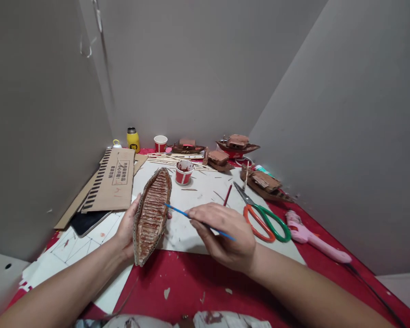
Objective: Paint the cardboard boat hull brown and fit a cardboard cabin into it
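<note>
My left hand grips a cardboard model boat from its left side and underneath, fingertips showing past its right edge. The boat is tilted toward me, its inside ribbed crosswise and coated in patchy reddish brown. In my right hand, a thin blue paintbrush is pinched between thumb and fingers. The brush's tip meets the boat's right inner wall. Just beyond the boat stands a red and white paper cup with dark brown paint smeared inside.
Scissors with orange and green handles and a pink glue gun lie to the right. Several finished-looking boats, including a roofed one, stand at the back. Cardboard sheets cover a dark phone-like slab at left. A yellow bottle stands behind.
</note>
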Demonstrator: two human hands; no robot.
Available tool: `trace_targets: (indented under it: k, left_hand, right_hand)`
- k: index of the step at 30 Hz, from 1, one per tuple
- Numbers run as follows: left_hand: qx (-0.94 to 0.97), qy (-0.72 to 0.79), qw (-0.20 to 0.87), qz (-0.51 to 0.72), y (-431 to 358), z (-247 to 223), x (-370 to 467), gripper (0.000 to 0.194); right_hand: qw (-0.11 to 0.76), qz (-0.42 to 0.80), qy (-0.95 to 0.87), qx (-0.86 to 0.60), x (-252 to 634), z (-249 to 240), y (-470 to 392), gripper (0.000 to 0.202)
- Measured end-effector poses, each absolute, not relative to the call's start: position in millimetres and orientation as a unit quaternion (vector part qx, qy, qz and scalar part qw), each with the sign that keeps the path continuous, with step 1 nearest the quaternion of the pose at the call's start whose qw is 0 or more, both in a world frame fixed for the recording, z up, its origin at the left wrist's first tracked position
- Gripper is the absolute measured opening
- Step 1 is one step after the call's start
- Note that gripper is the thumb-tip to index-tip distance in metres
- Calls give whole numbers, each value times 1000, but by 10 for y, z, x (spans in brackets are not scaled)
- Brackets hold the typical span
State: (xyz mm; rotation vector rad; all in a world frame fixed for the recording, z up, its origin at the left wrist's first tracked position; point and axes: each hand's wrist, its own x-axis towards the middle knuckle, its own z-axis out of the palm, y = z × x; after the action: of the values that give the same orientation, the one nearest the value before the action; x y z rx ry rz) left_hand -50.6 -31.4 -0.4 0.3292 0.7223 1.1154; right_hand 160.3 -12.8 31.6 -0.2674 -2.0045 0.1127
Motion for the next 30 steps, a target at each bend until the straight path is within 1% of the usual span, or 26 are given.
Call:
trace_targets:
  k: [3, 6, 9, 13, 18, 20, 25, 30]
  left_hand:
    - [147, 336, 776, 513, -325, 8, -493, 58]
    - [127, 345, 772, 519, -331, 13, -475, 56]
    - [103, 352, 764, 531, -337, 15, -457, 53]
    - [95, 362, 750, 544, -335, 11, -450, 52]
    - [79, 378, 715, 583, -295, -21, -462, 41]
    - [73, 380, 708, 591, -272, -40, -461, 40]
    - [75, 369, 694, 613, -217, -108, -444, 38]
    - [96, 366, 693, 614, -167, -149, -443, 38]
  right_hand:
    - [547, 94, -819, -145, 1573, 299, -126, 26]
    - [535, 114, -827, -134, 1533, 276, -139, 26]
    - [519, 90, -842, -116, 1505, 254, -131, 26]
    - [517, 38, -845, -133, 1471, 232, -75, 27]
    - [520, 30, -842, -144, 1386, 260, -5, 25]
    - [532, 30, -834, -144, 1330, 298, 35, 24]
    - [596, 43, -781, -179, 1119, 378, 250, 16]
    - [608, 70, -762, -211, 978, 334, 420, 14]
